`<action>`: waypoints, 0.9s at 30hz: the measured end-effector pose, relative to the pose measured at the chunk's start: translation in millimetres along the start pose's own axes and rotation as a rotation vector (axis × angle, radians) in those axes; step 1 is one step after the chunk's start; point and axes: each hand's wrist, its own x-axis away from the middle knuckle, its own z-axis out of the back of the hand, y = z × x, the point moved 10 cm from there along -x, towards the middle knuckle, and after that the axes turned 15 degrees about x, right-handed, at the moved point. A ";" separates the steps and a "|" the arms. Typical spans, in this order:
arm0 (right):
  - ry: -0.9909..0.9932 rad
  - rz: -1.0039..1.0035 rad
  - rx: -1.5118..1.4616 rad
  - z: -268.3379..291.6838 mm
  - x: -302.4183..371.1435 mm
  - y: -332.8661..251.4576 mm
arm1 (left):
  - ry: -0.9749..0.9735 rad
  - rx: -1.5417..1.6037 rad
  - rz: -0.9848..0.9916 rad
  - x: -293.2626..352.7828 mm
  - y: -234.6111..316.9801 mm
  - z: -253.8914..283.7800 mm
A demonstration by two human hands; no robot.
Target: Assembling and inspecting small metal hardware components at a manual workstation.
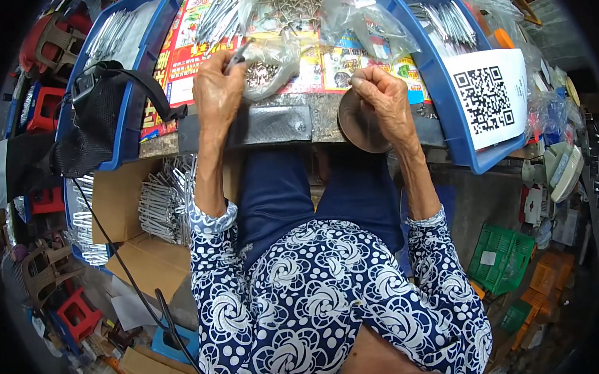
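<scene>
My left hand (216, 90) is raised over the near edge of the workbench, its thumb and fingers closed on a small grey metal piece (238, 58). Beside it lies a clear plastic bag (286, 70) with tiny metal parts in it. Farther back is a heap of small metal pins or rivets (285, 10) on plastic film. My right hand (384, 100) is pinched shut above a round dark disc (357, 127) at the bench edge; whatever lies between its fingertips is too small to make out. A flat grey metal block (280, 124) sits between my hands.
Blue trays (124, 114) (450, 90) with thin metal rods flank the printed sheet (181, 75). A black mesh bag (90, 132) hangs over the left tray, its cable trailing down. Below stands a cardboard box (116, 202) of metal strips. A green crate (500, 258) is at lower right.
</scene>
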 end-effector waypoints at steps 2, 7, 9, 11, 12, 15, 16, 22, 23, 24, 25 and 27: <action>-0.009 0.006 0.005 -2.3 0.5 -1.8 | -0.004 -0.090 0.040 5.4 -2.1 -3.8; -0.012 -0.012 0.056 -5.7 2.1 -3.5 | 0.000 -0.323 0.054 9.4 5.6 -15.0; -0.012 -0.017 0.043 -6.1 2.8 -4.2 | 0.009 -0.338 -0.019 9.4 9.1 -18.8; -0.014 -0.021 0.029 -7.1 2.9 -3.9 | 0.030 -0.344 -0.019 9.2 7.4 -16.4; -0.014 -0.014 0.036 -7.8 2.5 -3.7 | 0.044 -0.380 -0.040 8.9 8.5 -15.3; -0.015 -0.016 0.037 -5.3 3.6 -3.2 | 0.025 -0.498 -0.101 5.7 6.0 -23.3; -0.027 -0.023 0.027 -6.5 3.9 -3.0 | 0.000 -0.587 -0.136 5.1 5.5 -27.3; -0.037 -0.031 -0.029 -7.5 4.2 1.6 | -0.026 -0.722 -0.362 2.9 14.7 -47.2; -0.040 -0.030 -0.031 -8.6 4.0 1.4 | -0.024 -0.724 -0.362 3.6 17.4 -46.8; -0.045 -0.023 -0.026 -9.8 3.8 0.7 | 0.006 -0.719 -0.439 7.5 28.2 -47.1; -0.049 -0.017 -0.022 -10.7 3.7 -0.2 | 0.036 -0.713 -0.517 11.0 38.6 -46.9; -0.044 -0.026 -0.023 -10.1 3.9 0.7 | -0.007 -0.728 -0.515 8.7 39.8 -51.6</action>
